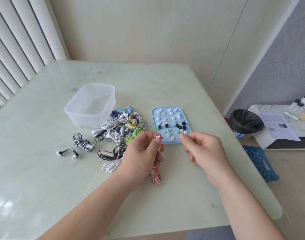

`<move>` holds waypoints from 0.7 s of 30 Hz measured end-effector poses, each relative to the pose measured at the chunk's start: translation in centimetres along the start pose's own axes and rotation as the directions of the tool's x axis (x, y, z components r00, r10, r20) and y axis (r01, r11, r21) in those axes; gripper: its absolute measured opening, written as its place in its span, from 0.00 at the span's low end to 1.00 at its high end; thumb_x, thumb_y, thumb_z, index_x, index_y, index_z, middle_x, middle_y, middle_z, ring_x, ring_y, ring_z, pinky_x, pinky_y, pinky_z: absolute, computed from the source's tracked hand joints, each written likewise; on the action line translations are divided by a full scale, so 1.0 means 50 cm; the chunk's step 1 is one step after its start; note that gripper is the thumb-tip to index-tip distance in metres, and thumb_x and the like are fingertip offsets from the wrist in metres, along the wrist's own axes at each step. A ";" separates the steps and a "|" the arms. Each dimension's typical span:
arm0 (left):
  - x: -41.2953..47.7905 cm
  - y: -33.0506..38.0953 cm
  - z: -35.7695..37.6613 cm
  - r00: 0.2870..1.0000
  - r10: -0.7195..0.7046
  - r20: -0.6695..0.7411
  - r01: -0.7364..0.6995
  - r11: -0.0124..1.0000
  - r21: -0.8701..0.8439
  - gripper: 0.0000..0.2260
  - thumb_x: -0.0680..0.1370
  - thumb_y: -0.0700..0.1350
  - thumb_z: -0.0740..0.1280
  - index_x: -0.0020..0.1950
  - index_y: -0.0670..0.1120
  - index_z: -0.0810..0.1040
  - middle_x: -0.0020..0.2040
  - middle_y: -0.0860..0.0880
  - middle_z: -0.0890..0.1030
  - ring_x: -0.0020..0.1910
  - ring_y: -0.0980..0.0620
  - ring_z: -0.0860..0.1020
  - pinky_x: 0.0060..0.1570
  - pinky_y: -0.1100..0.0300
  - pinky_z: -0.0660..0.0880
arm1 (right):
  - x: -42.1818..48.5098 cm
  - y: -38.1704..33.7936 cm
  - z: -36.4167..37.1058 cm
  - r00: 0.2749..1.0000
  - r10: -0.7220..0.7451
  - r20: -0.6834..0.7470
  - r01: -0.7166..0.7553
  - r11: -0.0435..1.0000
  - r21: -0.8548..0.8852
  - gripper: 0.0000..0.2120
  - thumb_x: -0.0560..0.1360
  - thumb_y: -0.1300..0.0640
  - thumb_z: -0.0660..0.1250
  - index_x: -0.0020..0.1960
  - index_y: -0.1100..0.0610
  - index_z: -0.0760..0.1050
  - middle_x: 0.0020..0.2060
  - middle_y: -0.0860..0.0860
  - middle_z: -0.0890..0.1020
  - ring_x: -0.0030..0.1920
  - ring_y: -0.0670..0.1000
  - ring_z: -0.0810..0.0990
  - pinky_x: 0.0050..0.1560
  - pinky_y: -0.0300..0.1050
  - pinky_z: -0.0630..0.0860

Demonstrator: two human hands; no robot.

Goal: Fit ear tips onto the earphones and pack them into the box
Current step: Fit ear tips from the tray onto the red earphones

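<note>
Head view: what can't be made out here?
All from the head view:
- Right hand: its fingertips are pinched together, but whether they hold anything is too small to tell.
- Red-and-white earphones: the buds are partly covered by the left hand, so it is unclear whether tips are fitted.
- Earphone pile: too tangled to count.

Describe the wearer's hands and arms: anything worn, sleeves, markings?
The left hand and right hand are bare, with no gloves, rings, watch or bracelets visible. The left forearm and right forearm are uncovered down to the frame edge, so no sleeve shows. The nails look short and unpainted. There are no cables, tags or markings on either arm.
</note>
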State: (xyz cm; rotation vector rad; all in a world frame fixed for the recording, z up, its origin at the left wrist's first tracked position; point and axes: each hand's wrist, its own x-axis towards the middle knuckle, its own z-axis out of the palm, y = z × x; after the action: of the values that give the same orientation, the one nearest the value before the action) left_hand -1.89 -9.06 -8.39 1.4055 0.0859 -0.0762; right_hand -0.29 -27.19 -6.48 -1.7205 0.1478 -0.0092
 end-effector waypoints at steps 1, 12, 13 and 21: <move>0.003 0.002 -0.007 1.000 0.002 -0.002 -0.002 1.000 0.028 0.05 0.84 0.42 0.66 0.55 0.41 0.77 0.38 0.48 0.80 0.30 0.50 0.79 0.27 0.59 0.73 | 0.011 0.006 -0.007 0.997 -0.018 -0.069 0.017 1.000 -0.024 0.06 0.78 0.55 0.73 0.42 0.54 0.85 0.29 0.51 0.75 0.29 0.51 0.69 0.27 0.39 0.67; 0.012 0.011 -0.031 0.999 0.002 0.045 -0.007 0.994 0.112 0.05 0.83 0.42 0.68 0.54 0.40 0.80 0.39 0.43 0.84 0.30 0.48 0.78 0.25 0.59 0.73 | 0.067 0.053 -0.009 0.963 -0.199 -0.181 0.148 0.955 -0.259 0.10 0.77 0.66 0.68 0.48 0.53 0.84 0.39 0.47 0.85 0.35 0.40 0.79 0.38 0.28 0.72; 0.016 0.010 -0.023 0.998 -0.001 0.057 -0.005 0.994 0.107 0.05 0.83 0.42 0.68 0.54 0.40 0.79 0.39 0.43 0.84 0.29 0.48 0.78 0.25 0.59 0.72 | 0.065 0.055 -0.009 0.962 -0.203 -0.184 0.153 0.955 -0.254 0.10 0.76 0.66 0.68 0.47 0.53 0.84 0.39 0.48 0.85 0.34 0.41 0.78 0.38 0.29 0.72; 0.021 0.001 -0.019 0.998 0.065 -0.012 -0.065 0.998 0.015 0.06 0.82 0.40 0.69 0.54 0.38 0.79 0.38 0.43 0.82 0.27 0.48 0.76 0.22 0.60 0.70 | 0.054 0.057 0.022 0.903 -0.429 0.017 0.352 0.717 -0.601 0.02 0.74 0.54 0.74 0.44 0.48 0.82 0.42 0.42 0.76 0.41 0.42 0.79 0.39 0.43 0.77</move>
State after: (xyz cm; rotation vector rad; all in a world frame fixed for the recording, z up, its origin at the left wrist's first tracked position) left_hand -0.88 -8.12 -8.62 1.4224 0.0501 -0.0137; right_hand 2.23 -26.78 -9.65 -2.3605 -0.1502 -0.4324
